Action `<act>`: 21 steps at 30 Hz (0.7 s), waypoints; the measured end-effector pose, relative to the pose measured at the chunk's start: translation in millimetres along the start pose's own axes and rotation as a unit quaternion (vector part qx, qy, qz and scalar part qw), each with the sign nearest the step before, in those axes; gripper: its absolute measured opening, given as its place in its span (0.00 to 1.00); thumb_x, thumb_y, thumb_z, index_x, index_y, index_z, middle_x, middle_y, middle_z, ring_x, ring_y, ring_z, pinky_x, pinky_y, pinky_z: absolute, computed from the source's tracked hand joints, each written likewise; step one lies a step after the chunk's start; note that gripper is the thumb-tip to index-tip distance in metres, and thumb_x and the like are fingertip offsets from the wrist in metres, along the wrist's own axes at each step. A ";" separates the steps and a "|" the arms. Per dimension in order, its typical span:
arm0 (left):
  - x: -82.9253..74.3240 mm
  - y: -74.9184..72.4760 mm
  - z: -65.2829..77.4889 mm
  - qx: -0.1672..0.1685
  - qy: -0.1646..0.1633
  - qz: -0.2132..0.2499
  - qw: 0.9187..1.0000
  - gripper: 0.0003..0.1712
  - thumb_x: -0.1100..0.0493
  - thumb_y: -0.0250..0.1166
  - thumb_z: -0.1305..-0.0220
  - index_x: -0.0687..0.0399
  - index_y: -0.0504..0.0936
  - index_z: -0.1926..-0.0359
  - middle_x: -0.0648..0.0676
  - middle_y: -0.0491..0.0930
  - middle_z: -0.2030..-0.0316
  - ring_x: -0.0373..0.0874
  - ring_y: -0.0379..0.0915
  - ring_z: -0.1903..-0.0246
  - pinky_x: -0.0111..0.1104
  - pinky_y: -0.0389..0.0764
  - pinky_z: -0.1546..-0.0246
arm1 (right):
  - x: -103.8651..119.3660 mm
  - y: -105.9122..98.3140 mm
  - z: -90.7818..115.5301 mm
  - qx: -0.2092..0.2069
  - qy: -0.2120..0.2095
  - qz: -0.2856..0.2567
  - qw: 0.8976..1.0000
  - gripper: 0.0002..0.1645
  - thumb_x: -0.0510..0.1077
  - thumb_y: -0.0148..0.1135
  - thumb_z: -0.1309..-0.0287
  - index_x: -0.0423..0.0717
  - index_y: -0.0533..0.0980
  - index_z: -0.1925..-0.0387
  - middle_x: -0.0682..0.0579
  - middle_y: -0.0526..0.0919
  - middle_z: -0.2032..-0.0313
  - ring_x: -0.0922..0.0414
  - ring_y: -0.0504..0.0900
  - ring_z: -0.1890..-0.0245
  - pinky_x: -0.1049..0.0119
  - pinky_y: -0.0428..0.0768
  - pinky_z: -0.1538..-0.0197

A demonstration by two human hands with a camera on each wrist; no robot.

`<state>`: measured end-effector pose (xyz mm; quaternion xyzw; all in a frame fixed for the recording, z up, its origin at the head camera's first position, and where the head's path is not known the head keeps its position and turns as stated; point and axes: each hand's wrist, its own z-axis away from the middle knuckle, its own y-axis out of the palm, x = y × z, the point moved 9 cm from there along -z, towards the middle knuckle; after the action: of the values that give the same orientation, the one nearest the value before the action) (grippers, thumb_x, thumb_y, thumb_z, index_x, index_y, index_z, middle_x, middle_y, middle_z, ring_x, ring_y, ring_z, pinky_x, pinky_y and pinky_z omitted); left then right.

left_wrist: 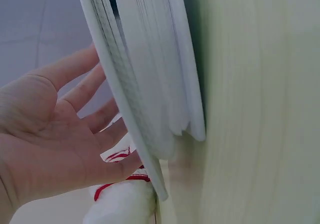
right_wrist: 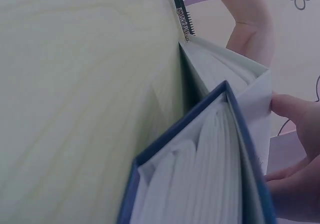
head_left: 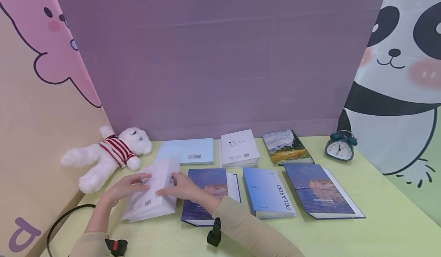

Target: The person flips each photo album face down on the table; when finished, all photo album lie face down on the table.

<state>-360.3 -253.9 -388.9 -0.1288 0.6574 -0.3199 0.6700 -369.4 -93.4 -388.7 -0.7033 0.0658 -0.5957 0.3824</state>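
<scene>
A white photo album (head_left: 156, 207) leans at a tilt on the table at the left, its cover and page edges showing. The left hand (head_left: 129, 188) lays spread, fairly straight fingers against the album's outer cover; in the left wrist view the fingertips touch the white cover (left_wrist: 117, 86) from outside. At the album's spine, the right hand (head_left: 184, 188) holds on with its thumb on the cover side and its fingers by the spine. In the right wrist view that hand (right_wrist: 300, 149) is partly cut off at the frame edge, beside the white spine (right_wrist: 255, 111).
Right of the white album lies a blue painted photo album (head_left: 203, 176), then a Polaroid album (head_left: 267, 192) and another painted album (head_left: 320, 188). Behind are a pale blue album (head_left: 184, 149), a white one (head_left: 239, 146), a landscape-cover album (head_left: 286, 148), an alarm clock (head_left: 339, 149) and a plush bear (head_left: 117, 153).
</scene>
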 end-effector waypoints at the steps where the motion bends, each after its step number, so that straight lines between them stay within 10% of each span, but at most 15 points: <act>1: 0.1 0.3 0.0 0.001 0.001 -0.001 1.000 0.33 0.53 0.63 0.39 0.64 0.68 0.37 0.69 0.58 0.33 0.69 0.51 0.34 0.57 0.61 0.38 | -0.7 1.3 0.2 0.006 0.000 0.002 1.000 0.42 0.60 0.68 0.52 0.38 0.69 0.42 0.45 0.79 0.52 0.54 0.77 0.55 0.64 0.78 0.60; 21: 4.3 3.1 -7.4 0.001 0.011 -0.019 1.000 0.33 0.55 0.65 0.40 0.67 0.68 0.38 0.71 0.55 0.33 0.70 0.48 0.34 0.59 0.57 0.38 | -14.9 10.7 0.0 0.081 0.019 0.030 0.996 0.50 0.60 0.63 0.46 0.45 0.54 0.29 0.46 0.65 0.34 0.49 0.65 0.35 0.55 0.72 0.40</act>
<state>-366.9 -252.3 -394.9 -0.1369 0.6620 -0.3344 0.6566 -369.7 -92.7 -407.1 -0.6564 0.0457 -0.6003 0.4546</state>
